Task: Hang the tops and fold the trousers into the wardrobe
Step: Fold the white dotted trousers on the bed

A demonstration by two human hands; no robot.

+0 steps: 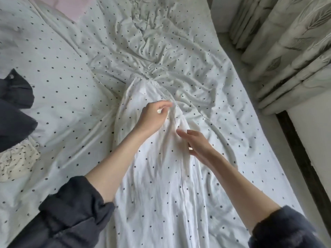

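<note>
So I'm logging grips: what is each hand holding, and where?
The left hand pinches the dotted trousers at a crease below the waistband; the right hand holds nothing.

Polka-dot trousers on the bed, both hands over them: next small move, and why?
Probably smooth the fabric flat: the left hand pinches a raised ridge of the polka-dot trousers, the right hand hovers open beside it, and creases remain before any fold.

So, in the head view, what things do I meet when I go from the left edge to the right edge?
Dark garment → left hand pinching the white dotted trousers → right hand, fingers straight, over them → curtain.
</note>
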